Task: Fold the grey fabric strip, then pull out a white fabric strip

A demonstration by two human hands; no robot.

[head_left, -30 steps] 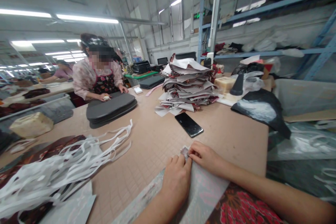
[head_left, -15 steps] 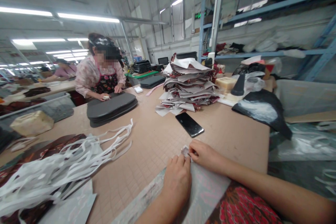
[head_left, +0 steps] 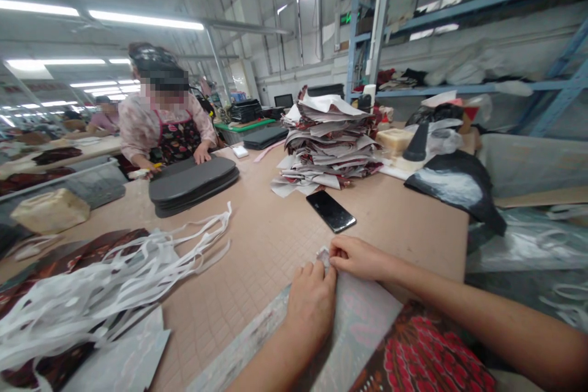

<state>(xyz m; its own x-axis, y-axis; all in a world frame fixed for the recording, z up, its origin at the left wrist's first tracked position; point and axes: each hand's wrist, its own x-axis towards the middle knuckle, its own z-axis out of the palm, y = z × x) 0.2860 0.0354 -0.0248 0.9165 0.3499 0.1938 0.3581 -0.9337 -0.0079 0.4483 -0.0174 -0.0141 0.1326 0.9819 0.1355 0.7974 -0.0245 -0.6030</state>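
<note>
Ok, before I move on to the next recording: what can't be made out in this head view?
- Fabric piece: its near end runs off the bottom edge; the corner under both hands is mostly covered.
- Left hand and right hand: the fingers meet at the corner, but the grip itself is hidden.
- Phone: screen dark, nothing readable.
- White strips: cut off at the left edge.
- Stack of cut pieces: hides the table behind it.

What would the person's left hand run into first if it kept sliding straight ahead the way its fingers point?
Probably the black phone. The left hand points up the table, past the fabric corner it pinches with the right hand. Depth is uncertain.
</note>
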